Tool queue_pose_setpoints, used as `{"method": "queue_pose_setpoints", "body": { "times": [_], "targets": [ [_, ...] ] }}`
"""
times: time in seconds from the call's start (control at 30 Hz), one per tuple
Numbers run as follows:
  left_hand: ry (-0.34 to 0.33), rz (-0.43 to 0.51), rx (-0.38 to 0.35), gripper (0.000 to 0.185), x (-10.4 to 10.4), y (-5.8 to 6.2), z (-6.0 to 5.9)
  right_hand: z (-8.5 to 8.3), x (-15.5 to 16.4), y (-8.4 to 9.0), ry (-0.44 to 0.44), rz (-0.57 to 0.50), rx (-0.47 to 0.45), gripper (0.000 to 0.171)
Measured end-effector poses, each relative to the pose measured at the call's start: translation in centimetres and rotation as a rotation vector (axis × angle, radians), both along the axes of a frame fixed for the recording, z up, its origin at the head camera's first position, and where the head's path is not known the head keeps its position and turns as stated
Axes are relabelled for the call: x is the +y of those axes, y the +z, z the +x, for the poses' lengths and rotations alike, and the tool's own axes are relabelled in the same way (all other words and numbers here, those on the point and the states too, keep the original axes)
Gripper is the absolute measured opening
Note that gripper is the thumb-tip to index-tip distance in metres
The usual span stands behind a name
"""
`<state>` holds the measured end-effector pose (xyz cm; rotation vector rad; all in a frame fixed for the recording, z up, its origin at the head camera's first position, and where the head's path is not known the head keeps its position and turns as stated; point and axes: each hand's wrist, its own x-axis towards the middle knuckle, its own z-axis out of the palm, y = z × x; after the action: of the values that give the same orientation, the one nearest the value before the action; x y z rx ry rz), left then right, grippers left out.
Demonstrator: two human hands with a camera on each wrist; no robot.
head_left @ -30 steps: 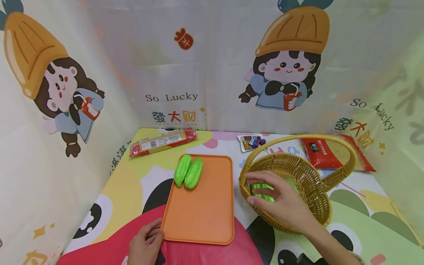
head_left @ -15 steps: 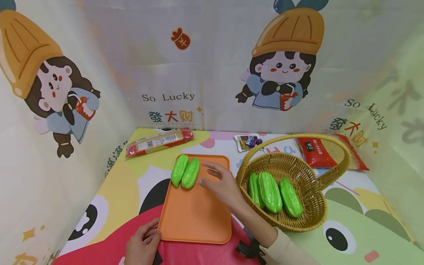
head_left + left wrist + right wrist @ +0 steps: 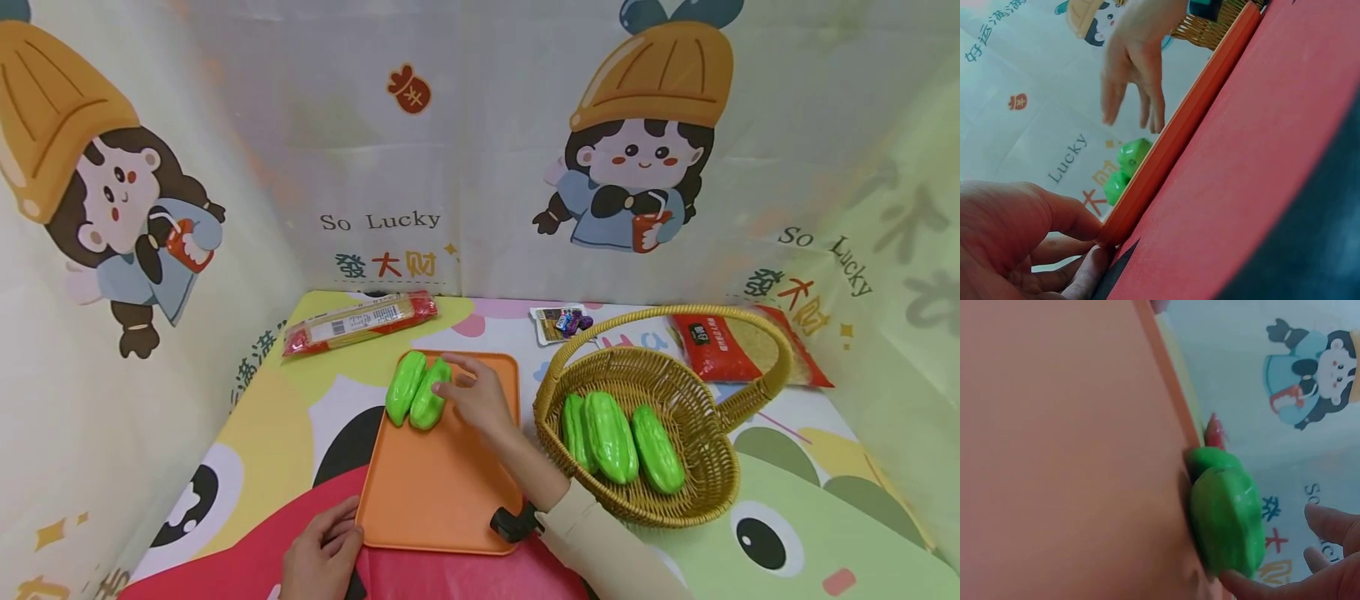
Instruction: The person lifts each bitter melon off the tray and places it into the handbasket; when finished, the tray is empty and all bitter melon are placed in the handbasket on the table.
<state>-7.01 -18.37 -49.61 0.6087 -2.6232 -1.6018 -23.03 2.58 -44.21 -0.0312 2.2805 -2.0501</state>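
The wicker basket [image 3: 697, 492], just right of the right hand [image 3: 480, 400], holds three green gourds. The orange tray [image 3: 442, 492] lies under that hand, its near corner pinched by the left hand [image 3: 322, 554]. The right hand's loosely spread fingers touch the right-hand gourd [image 3: 427, 404] of the pair.

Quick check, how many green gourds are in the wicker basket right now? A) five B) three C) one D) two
B: the head view shows three green gourds lying side by side in the wicker basket, while two more sit on the orange tray, where the right hand touches one.
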Motion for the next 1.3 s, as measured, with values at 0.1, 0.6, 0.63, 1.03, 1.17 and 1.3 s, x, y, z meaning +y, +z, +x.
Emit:
{"method": "queue_pose_setpoints", "body": {
  "times": [0.1,0.6,0.63,1.03,1.17,1.3],
  "targets": [
    [0.008,-0.002,-0.009,0.039,0.1,0.0,0.0,-0.5,-0.2,-0.7,0.008,-0.024,-0.007,0.045],
    [0.018,-0.003,-0.006,0.039,0.3,-0.1,-0.1,-1.5,-1.1,-2.4,0.017,0.053,0.012,0.048],
    [0.018,-0.001,-0.006,0.039,0.3,-0.1,-0.1,-1.5,-1.0,-2.4,0.015,0.054,0.009,0.048],
    [0.019,0.003,-0.019,0.040,0.2,0.0,0.0,-1.3,-0.6,-2.3,0.018,0.054,-0.002,0.046],
    [0.019,0.004,-0.016,0.040,0.2,-0.1,0.0,-0.6,-0.2,-1.4,0.033,0.013,-0.006,0.045],
    [0.020,-0.002,-0.014,0.040,0.2,-0.1,0.0,0.7,0.3,0.4,0.071,-0.032,0.006,0.045]
  ]
}}
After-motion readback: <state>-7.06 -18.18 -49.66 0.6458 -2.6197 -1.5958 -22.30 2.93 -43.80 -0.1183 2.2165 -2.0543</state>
